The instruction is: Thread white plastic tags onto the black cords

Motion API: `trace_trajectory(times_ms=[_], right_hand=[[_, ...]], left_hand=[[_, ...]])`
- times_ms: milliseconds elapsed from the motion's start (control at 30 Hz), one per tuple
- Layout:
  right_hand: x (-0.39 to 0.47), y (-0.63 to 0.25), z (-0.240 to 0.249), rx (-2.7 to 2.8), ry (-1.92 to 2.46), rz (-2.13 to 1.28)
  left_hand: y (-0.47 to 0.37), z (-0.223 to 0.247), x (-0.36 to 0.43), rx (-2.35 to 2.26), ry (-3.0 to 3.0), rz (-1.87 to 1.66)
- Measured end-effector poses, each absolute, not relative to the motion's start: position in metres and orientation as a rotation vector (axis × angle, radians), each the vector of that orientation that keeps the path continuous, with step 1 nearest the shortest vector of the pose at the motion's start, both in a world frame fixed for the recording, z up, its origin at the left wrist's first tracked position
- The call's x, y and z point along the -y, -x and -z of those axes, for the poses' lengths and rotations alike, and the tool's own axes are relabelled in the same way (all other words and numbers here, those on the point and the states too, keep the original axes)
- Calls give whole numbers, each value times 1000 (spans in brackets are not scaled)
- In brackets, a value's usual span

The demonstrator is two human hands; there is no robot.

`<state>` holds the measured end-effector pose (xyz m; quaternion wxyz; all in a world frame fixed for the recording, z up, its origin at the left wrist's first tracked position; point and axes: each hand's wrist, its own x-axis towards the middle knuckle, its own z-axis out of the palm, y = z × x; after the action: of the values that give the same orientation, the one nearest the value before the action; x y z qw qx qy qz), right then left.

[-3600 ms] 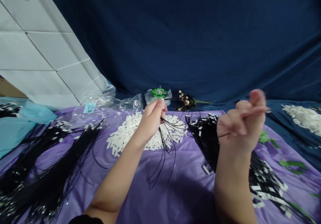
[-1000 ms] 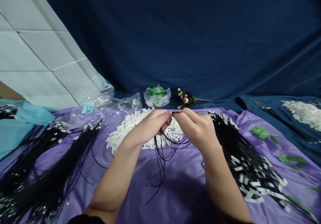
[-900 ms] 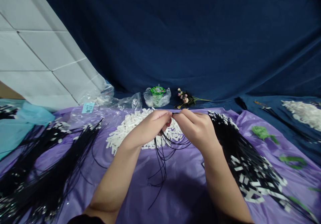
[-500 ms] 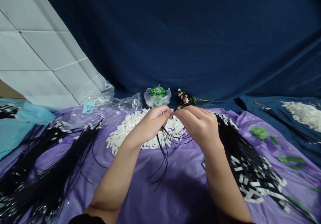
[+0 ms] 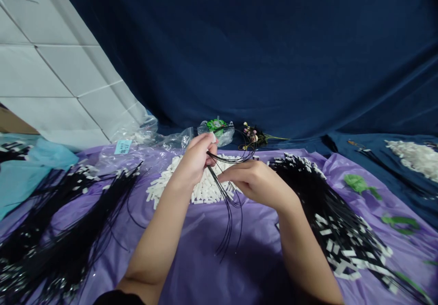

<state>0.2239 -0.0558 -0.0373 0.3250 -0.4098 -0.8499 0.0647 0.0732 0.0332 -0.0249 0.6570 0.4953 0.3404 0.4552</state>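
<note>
A small bunch of thin black cords (image 5: pixel 228 225) is gripped in my left hand (image 5: pixel 200 157), whose fingers are closed around it. The cords arc out to the right in a loop and also hang down over the purple cloth. A white piece (image 5: pixel 214 137) shows at the tip of the left hand. My right hand (image 5: pixel 258 181) is closed, its fingertips pressed together against the hanging cords; what they pinch is hidden. Below and behind both hands lies a pile of small white tubular pieces (image 5: pixel 164 182).
Bundles of black cords with white ends lie at left (image 5: pixel 89 218) and right (image 5: pixel 328 214) on the purple cloth (image 5: pixel 198 259). Behind are a clear plastic bag (image 5: pixel 174 141), a green flower-shaped item (image 5: pixel 215 125) and artificial flowers (image 5: pixel 251 134). White fluffy pieces (image 5: pixel 412 157) lie far right.
My hands, together at the fingertips before, have drawn apart. The left moved left and slightly up with the cords; the right moved down and left to the hanging strands. The cord loop now stands higher.
</note>
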Motion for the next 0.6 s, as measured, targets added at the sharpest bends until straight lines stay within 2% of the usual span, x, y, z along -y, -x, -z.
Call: trace_trajectory(times_ms=[100, 200, 367, 500, 600], right_hand=[[45, -232, 43, 2021, 784, -530], [38, -248, 46, 1473, 487, -794], [36, -279, 37, 996, 288, -736], [46, -281, 24, 654, 134, -845], [56, -265, 22, 720, 191, -901]], left_hand=[[-75, 25, -34, -790, -1117, -1044], [-76, 26, -34, -802, -1147, -1078], [-73, 28, -29, -801, -1257, -1094], [-72, 28, -19, -740, -1452, -1046], [-71, 25, -11, -739, -1578, -1048]])
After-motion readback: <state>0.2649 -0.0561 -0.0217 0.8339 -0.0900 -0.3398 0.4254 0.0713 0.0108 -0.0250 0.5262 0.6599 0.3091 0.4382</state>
